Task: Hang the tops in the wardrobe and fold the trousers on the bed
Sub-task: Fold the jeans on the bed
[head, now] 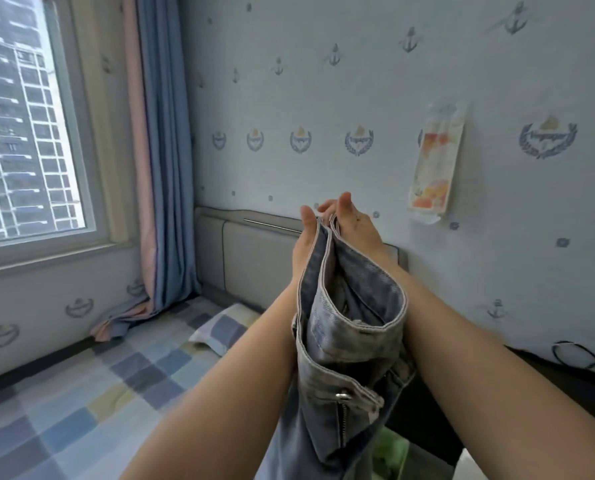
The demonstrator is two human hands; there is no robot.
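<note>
I hold a pair of light blue jeans (pixel 351 327) up in front of me, waistband uppermost, with the button and zip showing low in the view. My left hand (pixel 304 244) pinches the waistband's left side and my right hand (pixel 358 226) pinches its right side. The two hands are pressed close together at the top. The legs of the jeans hang down between my forearms and run out of the frame at the bottom. The bed (pixel 81 393) with its checked sheet lies below and to the left.
A checked pillow (pixel 219 327) lies by the grey headboard (pixel 251 265). A window (pixel 19 133) and blue-pink curtains (pixel 157 168) stand at the left. Dark cables (pixel 587 358) lie on a dark surface at the right. Something green (pixel 389 452) shows under the jeans.
</note>
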